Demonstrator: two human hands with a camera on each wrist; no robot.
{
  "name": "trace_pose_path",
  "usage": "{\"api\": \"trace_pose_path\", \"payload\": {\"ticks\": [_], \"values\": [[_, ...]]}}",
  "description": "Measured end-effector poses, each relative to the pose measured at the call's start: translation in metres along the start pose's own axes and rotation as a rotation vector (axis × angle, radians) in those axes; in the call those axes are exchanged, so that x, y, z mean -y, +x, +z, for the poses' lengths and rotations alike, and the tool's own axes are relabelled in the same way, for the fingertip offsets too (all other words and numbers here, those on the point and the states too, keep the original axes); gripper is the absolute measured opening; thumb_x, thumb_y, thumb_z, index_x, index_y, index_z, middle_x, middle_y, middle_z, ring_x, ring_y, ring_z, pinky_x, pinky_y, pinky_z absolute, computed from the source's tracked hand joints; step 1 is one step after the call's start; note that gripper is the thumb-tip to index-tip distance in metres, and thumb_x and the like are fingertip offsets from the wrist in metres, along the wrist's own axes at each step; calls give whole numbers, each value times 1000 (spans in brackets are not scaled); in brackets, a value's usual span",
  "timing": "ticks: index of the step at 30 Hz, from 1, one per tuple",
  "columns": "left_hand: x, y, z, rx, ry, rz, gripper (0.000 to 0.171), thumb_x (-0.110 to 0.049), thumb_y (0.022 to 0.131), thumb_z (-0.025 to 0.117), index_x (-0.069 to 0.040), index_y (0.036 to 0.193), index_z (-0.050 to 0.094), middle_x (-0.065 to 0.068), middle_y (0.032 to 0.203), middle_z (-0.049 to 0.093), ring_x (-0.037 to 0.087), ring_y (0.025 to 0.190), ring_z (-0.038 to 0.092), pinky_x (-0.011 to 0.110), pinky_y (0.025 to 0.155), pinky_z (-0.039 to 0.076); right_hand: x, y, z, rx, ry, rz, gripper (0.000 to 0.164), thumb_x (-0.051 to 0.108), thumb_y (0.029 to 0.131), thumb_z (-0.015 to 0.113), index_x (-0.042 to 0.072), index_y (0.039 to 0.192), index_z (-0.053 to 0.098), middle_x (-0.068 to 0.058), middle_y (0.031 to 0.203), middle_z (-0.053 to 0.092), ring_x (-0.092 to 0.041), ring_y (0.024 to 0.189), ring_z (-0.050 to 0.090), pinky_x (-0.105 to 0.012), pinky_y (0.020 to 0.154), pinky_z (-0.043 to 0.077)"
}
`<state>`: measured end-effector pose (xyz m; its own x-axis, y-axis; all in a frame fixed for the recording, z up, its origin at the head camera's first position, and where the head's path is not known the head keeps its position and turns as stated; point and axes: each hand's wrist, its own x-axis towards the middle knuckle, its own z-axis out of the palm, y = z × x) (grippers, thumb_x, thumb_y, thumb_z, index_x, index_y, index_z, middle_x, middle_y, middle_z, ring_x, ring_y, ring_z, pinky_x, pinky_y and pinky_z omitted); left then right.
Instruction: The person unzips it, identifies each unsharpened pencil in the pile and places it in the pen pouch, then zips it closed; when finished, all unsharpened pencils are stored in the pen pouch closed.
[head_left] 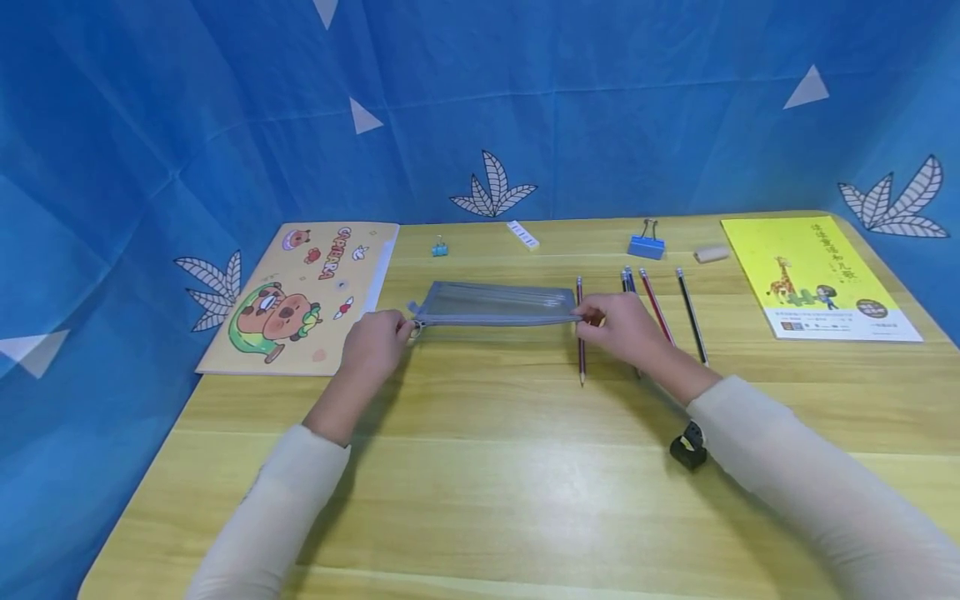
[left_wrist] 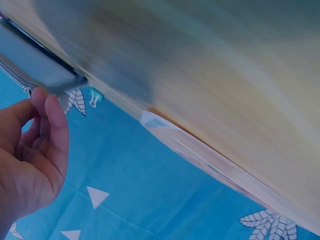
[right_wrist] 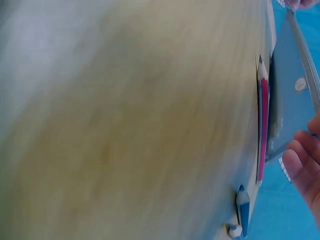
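Observation:
A grey-blue zip pouch (head_left: 495, 298) is held by its zipped edge, which is stretched between both hands, its front edge tilted up. My left hand (head_left: 375, 343) pinches the pouch's left end by the metal zip pull. In the left wrist view, thumb and finger of the left hand (left_wrist: 40, 150) meet at the pouch corner. With thumb and fingers, my right hand (head_left: 618, 327) pinches the right end. A dark red pencil (head_left: 581, 358) lies on the table just below that hand. Beyond it, partly hidden by the hand, are a blue pencil (head_left: 629, 280) and a red pencil (head_left: 656, 303).
A black pencil (head_left: 692, 315) lies further right. Behind are a blue binder clip (head_left: 647, 247), a beige eraser (head_left: 711, 252), a small white block (head_left: 522, 234) and a teal binder clip (head_left: 439, 247). A capybara notebook (head_left: 315, 292) lies left, a yellow book (head_left: 817, 275) right.

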<state>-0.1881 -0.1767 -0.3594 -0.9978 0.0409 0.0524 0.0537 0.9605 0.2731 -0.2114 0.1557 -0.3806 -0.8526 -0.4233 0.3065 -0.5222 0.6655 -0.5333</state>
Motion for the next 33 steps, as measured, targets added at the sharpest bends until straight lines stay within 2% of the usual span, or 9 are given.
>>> {"api": "trace_pose_path", "payload": {"ticks": [4, 8, 15, 26, 33], "values": [[5, -3, -4, 8, 11, -1, 25, -27, 88, 48, -8, 77, 59, 3, 67, 57, 18, 55, 49, 28, 48, 38, 0, -1, -3, 2, 1, 8, 13, 13, 75, 56, 7, 85, 63, 1, 72, 61, -9, 60, 52, -23, 42, 38], [8, -5, -8, -5, 21, 2, 26, -29, 88, 48, -8, 78, 59, 4, 65, 57, 18, 54, 50, 29, 47, 38, 2, -1, -5, -3, -8, -15, 13, 14, 76, 56, 8, 85, 63, 1, 72, 61, -8, 62, 54, -24, 47, 41], [9, -6, -11, -61, 47, 39, 27, -29, 87, 48, -7, 76, 58, 4, 62, 55, 19, 52, 50, 31, 46, 39, 3, 0, -5, -10, -11, -31, 12, 13, 76, 57, 8, 84, 64, 0, 72, 62, -10, 62, 55, -24, 47, 41], [11, -3, -11, -61, 69, 34, 27, -30, 87, 48, -7, 79, 60, 4, 62, 56, 19, 52, 50, 31, 45, 39, 2, 0, -5, 20, -15, -10, 12, 14, 79, 55, 8, 86, 63, 1, 72, 61, -8, 58, 52, -25, 41, 35], [19, -2, -8, -86, 55, 30, 27, -34, 87, 48, -10, 82, 61, 3, 67, 59, 19, 59, 53, 32, 50, 41, 0, 2, -5, 60, -40, -59, 11, 15, 80, 59, 10, 88, 63, 2, 75, 61, -10, 66, 55, -25, 52, 42]]}}
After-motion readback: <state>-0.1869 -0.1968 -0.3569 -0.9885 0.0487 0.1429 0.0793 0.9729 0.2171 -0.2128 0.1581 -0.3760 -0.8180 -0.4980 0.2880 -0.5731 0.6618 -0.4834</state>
